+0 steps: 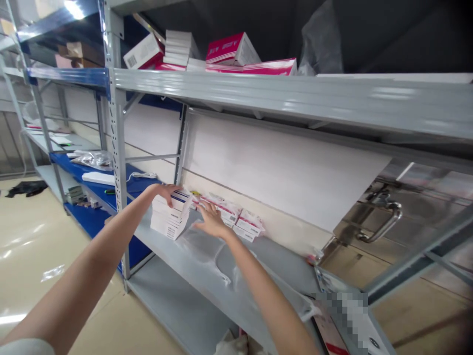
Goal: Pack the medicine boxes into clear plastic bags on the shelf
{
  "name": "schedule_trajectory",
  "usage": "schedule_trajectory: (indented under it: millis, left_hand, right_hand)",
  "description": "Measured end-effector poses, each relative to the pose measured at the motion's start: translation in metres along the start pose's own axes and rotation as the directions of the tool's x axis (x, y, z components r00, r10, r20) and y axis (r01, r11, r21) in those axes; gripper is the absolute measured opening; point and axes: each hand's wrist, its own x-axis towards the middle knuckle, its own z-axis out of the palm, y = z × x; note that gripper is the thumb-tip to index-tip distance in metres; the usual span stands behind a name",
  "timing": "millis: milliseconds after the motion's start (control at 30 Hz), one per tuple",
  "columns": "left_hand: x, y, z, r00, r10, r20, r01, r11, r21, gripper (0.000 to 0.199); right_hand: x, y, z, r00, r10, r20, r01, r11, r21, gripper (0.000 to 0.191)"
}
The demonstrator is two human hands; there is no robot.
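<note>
On the grey middle shelf (192, 256) stands a neat stack of white boxes (168, 224), its top one marked with a dark blue band. My left hand (164, 193) lies over the top of this stack, thumb and fingers apart and touching the upper box. Just right of the stack, my right hand (213, 223) is spread open with nothing visible in it. It is nearest to a row of white-and-pink boxes (247, 224) along the back of the shelf, partly hidden by my fingers. Clear plastic bags (207, 249) lie below my right hand.
Pink-and-white boxes (231, 52) and a clear bag (322, 42) sit on the upper shelf. A grey perforated post (117, 143) rises left of the stack. Beyond it, a blue shelf (77, 167) carries a white cable (142, 175). A metal door handle (384, 224) shows at right.
</note>
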Motion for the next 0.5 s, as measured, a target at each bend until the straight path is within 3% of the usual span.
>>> schedule_trajectory:
  millis: [167, 367, 500]
  left_hand:
    - [0.005, 0.002, 0.001, 0.999, 0.039, -0.015, -0.038, 0.998, 0.05, 0.108]
    - [-0.011, 0.003, -0.003, 0.996, 0.084, 0.021, -0.086, 0.994, 0.073, 0.099]
    - [-0.039, 0.027, -0.007, 0.995, 0.097, 0.001, -0.096, 0.984, 0.15, 0.094]
  right_hand:
    - [0.003, -0.005, 0.005, 0.993, -0.053, 0.107, 0.051, 0.999, 0.019, 0.065]
    - [-0.007, -0.002, -0.007, 0.999, -0.054, -0.003, 0.054, 0.996, 0.077, 0.053]
    - [-0.027, -0.006, -0.019, 0.994, -0.045, -0.103, 0.058, 0.99, 0.131, 0.056]
